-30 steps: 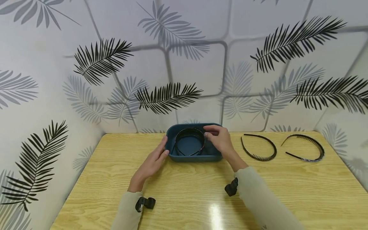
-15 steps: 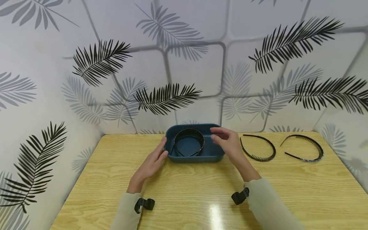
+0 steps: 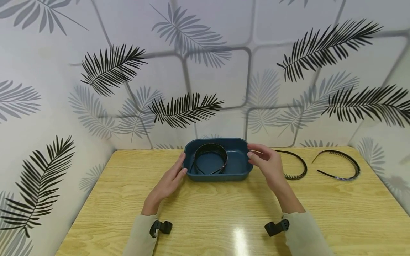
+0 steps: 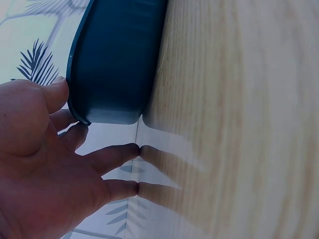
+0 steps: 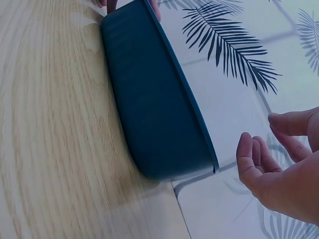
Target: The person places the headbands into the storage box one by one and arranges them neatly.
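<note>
A dark blue rectangular box (image 3: 237,160) with rounded corners stands near the table's back edge. Inside its left half are dark, patterned headbands (image 3: 211,147), nested together. My left hand (image 3: 169,181) touches the left end of the box with thumb and fingertips; in the left wrist view the thumb (image 4: 57,94) meets the rim and two lower fingers reach to the table. At the box's right end is my right hand (image 3: 267,165), holding nothing. In the right wrist view its fingers (image 5: 246,154) are loosely bent, apart from the rim.
Right of the box lies a black toothed headband (image 3: 304,167), partly behind my right hand. Farther right is another toothed headband (image 3: 355,167) with a patterned outer band. A leaf-patterned wall (image 3: 217,81) rises directly behind the wooden table (image 3: 205,209).
My right hand has left the headbands inside the box and moved right, out past its right end, now overlapping the nearer loose headband. The left hand stays at the box's left end.
</note>
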A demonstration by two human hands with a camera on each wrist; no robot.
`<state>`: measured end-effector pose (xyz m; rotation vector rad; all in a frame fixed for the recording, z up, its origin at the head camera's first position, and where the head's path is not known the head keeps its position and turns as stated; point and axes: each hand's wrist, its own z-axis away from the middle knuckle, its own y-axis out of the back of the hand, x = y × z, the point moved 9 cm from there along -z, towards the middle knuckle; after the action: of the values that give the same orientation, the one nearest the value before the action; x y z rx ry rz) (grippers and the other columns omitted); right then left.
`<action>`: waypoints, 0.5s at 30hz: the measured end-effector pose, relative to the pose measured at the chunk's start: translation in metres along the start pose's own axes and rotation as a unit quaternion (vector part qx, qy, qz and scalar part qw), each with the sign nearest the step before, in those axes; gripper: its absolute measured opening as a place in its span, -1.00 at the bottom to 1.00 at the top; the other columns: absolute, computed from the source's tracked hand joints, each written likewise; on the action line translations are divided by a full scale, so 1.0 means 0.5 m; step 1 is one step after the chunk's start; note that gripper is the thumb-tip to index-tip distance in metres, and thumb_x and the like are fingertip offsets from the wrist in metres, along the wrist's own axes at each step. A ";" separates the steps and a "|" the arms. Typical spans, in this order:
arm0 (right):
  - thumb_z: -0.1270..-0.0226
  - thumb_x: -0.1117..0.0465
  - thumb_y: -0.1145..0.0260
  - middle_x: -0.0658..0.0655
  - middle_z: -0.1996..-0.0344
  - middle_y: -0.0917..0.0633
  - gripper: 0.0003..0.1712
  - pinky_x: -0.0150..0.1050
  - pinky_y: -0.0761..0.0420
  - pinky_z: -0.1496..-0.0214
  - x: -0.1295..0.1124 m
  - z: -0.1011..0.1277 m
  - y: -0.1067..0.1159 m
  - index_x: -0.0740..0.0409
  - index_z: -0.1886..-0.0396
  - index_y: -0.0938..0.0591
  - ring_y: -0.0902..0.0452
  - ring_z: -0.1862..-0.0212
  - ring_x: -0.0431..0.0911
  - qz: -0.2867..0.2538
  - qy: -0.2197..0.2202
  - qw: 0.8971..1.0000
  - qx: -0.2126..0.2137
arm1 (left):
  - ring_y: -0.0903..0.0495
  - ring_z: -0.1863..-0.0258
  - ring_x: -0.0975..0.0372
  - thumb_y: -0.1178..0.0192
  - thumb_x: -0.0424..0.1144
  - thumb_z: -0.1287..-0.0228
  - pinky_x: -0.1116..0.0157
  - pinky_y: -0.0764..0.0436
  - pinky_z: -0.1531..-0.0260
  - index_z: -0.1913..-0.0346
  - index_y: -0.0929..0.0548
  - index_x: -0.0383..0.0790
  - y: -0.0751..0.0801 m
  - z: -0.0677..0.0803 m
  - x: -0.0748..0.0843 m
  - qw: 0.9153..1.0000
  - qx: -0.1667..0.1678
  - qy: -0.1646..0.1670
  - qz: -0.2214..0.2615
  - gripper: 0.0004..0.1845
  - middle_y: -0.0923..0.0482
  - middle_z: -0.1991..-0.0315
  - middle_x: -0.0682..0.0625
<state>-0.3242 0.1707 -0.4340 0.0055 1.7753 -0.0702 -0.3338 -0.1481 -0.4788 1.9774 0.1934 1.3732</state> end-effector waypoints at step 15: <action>-0.46 0.36 -0.35 -0.14 0.03 -0.71 -0.59 -0.32 -0.71 0.04 0.002 0.028 0.061 0.48 -0.22 -0.60 -0.66 0.00 -0.24 0.052 0.011 0.999 0.009 | 0.13 -0.62 -0.05 0.12 -0.27 -0.70 -0.11 -0.02 -0.52 -0.64 0.09 -0.39 0.001 -0.001 0.004 1.000 0.007 -0.012 0.000 -0.35 0.20 -0.65 -0.25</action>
<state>-0.3096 0.2003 -0.4393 0.1128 1.7932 -0.0110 -0.3334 -0.1471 -0.4768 2.0048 0.1929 1.3524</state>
